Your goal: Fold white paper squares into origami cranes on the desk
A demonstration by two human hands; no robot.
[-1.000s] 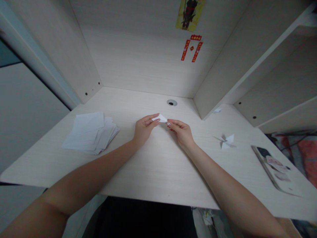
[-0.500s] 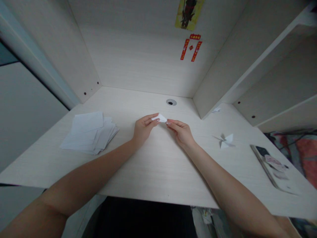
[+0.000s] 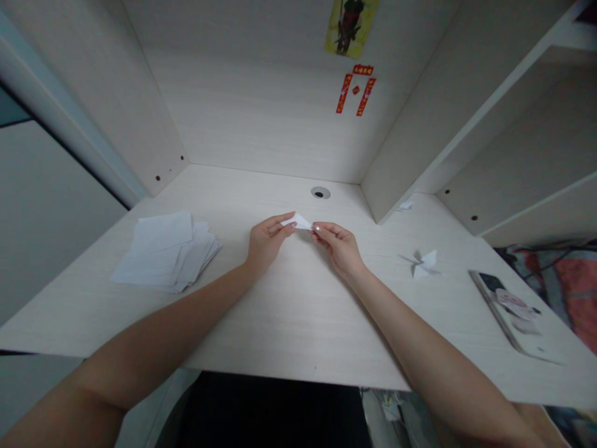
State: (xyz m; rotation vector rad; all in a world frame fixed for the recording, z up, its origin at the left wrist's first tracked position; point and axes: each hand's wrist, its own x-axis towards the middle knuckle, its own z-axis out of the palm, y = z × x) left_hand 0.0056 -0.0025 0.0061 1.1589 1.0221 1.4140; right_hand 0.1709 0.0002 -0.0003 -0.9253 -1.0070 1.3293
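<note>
A small folded piece of white paper [image 3: 300, 220] is held between my two hands above the middle of the desk. My left hand [image 3: 269, 241] pinches its left end between thumb and fingers. At the paper's right tip, my right hand [image 3: 339, 246] closes thumb and forefinger on it. Part of the paper is covered by my fingertips. On the desk to the right lies a folded white paper shape with pointed arms [image 3: 424, 265], like a crane. A loose stack of white paper sheets [image 3: 161, 255] rests left of my left hand.
A phone [image 3: 510, 317] lies at the desk's right side. Behind my hands, a round cable hole [image 3: 320, 193] sits in the white desk [image 3: 298, 323]. An upright panel [image 3: 396, 168] stands at the back right, with a small white scrap [image 3: 405, 205] beside its foot.
The view has shifted very slightly. Both hands stay at the folded paper, and my right thumb has moved a little at its right tip.
</note>
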